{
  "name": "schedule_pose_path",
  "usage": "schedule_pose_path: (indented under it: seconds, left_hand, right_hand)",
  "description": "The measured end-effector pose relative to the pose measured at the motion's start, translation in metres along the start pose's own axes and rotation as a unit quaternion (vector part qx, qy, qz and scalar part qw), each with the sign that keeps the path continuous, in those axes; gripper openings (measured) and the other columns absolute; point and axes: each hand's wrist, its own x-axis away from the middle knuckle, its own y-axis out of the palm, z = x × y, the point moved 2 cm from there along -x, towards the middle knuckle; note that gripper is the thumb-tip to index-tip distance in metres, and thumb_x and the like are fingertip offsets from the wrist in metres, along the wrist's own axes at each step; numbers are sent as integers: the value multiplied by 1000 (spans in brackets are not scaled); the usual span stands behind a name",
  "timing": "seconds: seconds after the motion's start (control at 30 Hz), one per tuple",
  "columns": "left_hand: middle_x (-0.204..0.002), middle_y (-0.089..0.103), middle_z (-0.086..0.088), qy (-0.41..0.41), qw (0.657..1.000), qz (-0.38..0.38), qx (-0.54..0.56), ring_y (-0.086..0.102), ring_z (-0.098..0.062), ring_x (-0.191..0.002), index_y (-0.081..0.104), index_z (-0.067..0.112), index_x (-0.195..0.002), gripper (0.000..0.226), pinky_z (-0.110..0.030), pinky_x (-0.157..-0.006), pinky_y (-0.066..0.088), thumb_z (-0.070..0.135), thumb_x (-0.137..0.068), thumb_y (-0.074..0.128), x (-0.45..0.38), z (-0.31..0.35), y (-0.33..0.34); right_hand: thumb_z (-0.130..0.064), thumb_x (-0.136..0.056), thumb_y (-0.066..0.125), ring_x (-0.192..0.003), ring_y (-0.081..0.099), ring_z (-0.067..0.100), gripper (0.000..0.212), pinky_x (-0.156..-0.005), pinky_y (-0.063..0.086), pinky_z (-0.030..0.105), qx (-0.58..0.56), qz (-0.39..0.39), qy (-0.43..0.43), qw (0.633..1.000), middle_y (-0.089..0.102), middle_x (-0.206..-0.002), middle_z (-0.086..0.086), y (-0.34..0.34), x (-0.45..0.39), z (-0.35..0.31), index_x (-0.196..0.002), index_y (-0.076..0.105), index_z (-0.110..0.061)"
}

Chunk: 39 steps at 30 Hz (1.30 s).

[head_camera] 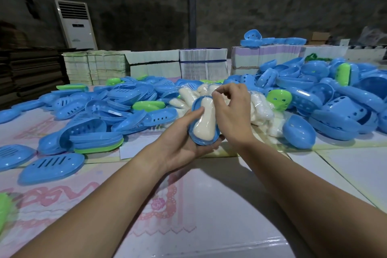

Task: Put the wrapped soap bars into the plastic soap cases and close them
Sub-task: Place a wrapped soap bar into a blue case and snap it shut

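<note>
The left hand (184,138) cradles a blue case half (204,122) from below, palm up, its fingers curled under the shell and its thumb (193,114) lying across the left edge of a wrapped soap (204,121). The soap is white, narrow in the middle and wider at the near end, and it lies lengthwise inside the case half, which is tilted toward the camera and held above the desk (209,205).

The right hand (232,111) hovers at the far end of the soap with its fingers bent; thumb and forefinger (217,92) are drawn together at the wrapper's end, though whether they actually pinch the film cannot be told.

Just behind the hands lies a heap of more wrapped soaps (259,111). To the left spreads a pile of slotted blue lids (117,107) with a few green ones (146,105) mixed in; to the right lies a pile of deeper blue shells (326,98) with round holes, one green shell (277,99) among them. Bundled stacks of flat cartons (203,65) line the far edge of the desk, and a standing air conditioner (76,25) is against the wall at the left.
</note>
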Motion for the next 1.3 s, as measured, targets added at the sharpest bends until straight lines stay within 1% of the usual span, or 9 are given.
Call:
schedule_pose_path:
  seconds: [0.2, 0.3, 0.37, 0.57, 0.73, 0.83, 0.97, 1.2, 1.3]
  left_hand:
    - [-123, 72, -11, 53, 998, 16, -41, 71, -31, -106, 63, 27, -128, 40, -53, -87, 59, 2, -99, 53, -1, -5, -3]
    - [-117, 73, -15, 66, 997, 33, 7, 72, -33, -100, 65, 22, -123, 34, -53, -81, 61, 1, -98, 54, -5, -1, -7]
    - [-106, 75, -17, 81, 995, 54, 16, 75, -33, -87, 63, 19, -123, 31, -51, -77, 62, 1, -99, 54, -6, 2, -11]
    - [-113, 67, -22, 82, 992, 99, 15, 76, -38, -77, 60, 21, -125, 32, -50, -73, 63, 2, -100, 54, -7, 5, -15]
    - [-123, 62, -23, 79, 990, 109, 42, 76, -37, -75, 62, 23, -117, 27, -50, -75, 63, 3, -99, 56, -6, 4, -14]
    - [-128, 61, -22, 79, 988, 122, 58, 74, -37, -88, 61, 22, -121, 30, -49, -73, 63, 3, -99, 56, -5, 5, -15]
    - [-135, 58, -22, 70, 983, 145, 83, 61, -42, -117, 59, 18, -131, 36, -46, -66, 63, 3, -98, 57, -4, 6, -16]
    - [-134, 59, -23, 59, 982, 156, 84, 61, -43, -117, 58, 17, -134, 38, -45, -63, 63, 3, -98, 57, -1, 5, -13]
    - [-135, 59, -22, 48, 985, 146, 81, 62, -41, -114, 57, 17, -135, 39, -47, -68, 64, 5, -98, 58, 0, 2, -10]
  right_hand:
    - [-25, -93, 58, -110, 49, 20, 3, -98, 40, 34, 41, -80, 14, 996, 53, -107, -1, 5, -2, 14, -95, 59, -28]
    - [-36, -94, 57, -111, 51, 20, 12, -97, 42, 39, 63, -89, 26, 994, 55, -111, -3, -1, -10, 18, -105, 56, -32]
    - [-38, -92, 56, -114, 50, 23, 21, -98, 41, 41, 151, -109, 27, 982, 56, -114, -1, -7, -15, 21, -111, 58, -30]
    - [-42, -89, 50, -127, 37, 35, 44, -98, 33, 51, 458, -194, 35, 867, 47, -135, 6, -34, -31, 24, -131, 49, -28]
    - [-45, -90, 47, -134, 29, 41, 51, -104, 28, 61, 523, -191, 177, 812, 35, -146, 10, -89, -27, 51, -138, 41, -28]
    - [-41, -90, 51, -135, 30, 45, 56, -106, 34, 57, 454, -229, 238, 828, 31, -148, 14, -98, -20, 64, -141, 38, -23]
    - [-28, -88, 61, -123, 46, 41, 55, -95, 43, 46, 435, -176, 174, 866, 38, -140, 12, -94, -21, 62, -140, 42, -24]
    - [1, -76, 58, -94, 54, 23, 60, -78, 44, 35, 295, -28, 37, 954, 45, -115, 1, -85, -20, 41, -127, 56, -30]
    - [12, -75, 54, -82, 53, 2, 53, -73, 44, 13, 91, 19, 9, 996, 51, -101, -4, -81, -16, 24, -102, 67, -32]
